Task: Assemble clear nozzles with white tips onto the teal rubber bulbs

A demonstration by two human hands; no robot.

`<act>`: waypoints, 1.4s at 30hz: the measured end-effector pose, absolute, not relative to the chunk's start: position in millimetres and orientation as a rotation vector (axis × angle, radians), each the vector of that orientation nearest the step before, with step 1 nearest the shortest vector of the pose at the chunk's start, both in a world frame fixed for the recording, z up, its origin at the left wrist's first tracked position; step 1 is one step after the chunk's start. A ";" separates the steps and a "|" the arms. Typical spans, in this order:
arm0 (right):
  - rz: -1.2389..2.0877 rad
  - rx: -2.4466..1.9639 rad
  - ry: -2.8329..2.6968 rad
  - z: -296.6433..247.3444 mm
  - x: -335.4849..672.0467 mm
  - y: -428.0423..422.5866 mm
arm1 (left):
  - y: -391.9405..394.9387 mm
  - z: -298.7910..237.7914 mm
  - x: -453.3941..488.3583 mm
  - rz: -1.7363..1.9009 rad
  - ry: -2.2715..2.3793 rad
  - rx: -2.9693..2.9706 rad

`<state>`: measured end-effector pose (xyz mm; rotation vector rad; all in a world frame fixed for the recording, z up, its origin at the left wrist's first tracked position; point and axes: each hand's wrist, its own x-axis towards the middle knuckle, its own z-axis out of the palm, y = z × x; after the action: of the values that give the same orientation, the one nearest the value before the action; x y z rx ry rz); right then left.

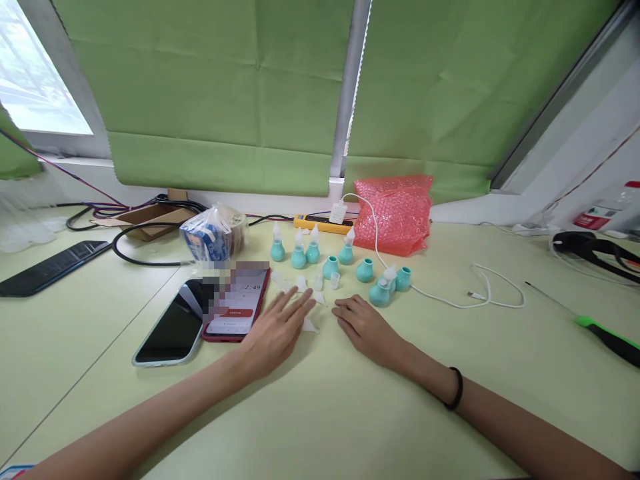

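Observation:
My left hand (pixel 279 328) lies palm down with its fingers stretched out, beside a red-cased phone (pixel 237 323). Its fingertips reach over translucent plastic tips (pixel 320 299), some partly hidden beneath it. On the right, my right hand (pixel 369 330) rests on the table, fingers loosely bent and a little apart, and I see nothing in it. Just behind that hand stands a cluster of teal squeeze bulbs (pixel 380 295). Farther back, several teal bulbs (pixel 298 258) carry clear pointed nozzles, while a bare bulb (pixel 331 268) shows an open neck. A small clear cup-like piece (pixel 335 280) is near it.
A second phone (pixel 173 330) lies left of the red one. Behind the bulbs are a pink bubble-wrap bag (pixel 393 217), a yellow power strip (pixel 320 225) and a plastic-wrapped bundle (pixel 213 237). Rightward are a white cable (pixel 460 305) and a green-black screwdriver (pixel 607 339).

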<state>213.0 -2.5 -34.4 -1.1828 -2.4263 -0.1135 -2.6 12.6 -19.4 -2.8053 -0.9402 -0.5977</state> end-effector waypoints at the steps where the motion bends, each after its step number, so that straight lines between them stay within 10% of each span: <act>1: -0.088 -1.167 -2.399 -36.3 214.5 -1.1 | 17.1 -17.1 -4.7 -0.551 -0.981 -2.740; 31: 0.352 -0.811 -2.293 -29.2 195.7 -34.9 | 31.2 -7.9 -19.2 -0.265 -0.989 -2.826; 42: 0.663 -0.887 -1.856 -24.7 199.0 -26.6 | -4.9 -16.4 1.6 -1.084 -0.794 -2.942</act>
<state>199.0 -26.6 -24.7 -0.8871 -1.8556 0.6631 1.6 -4.9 -16.4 -2.9417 -0.7936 -1.0836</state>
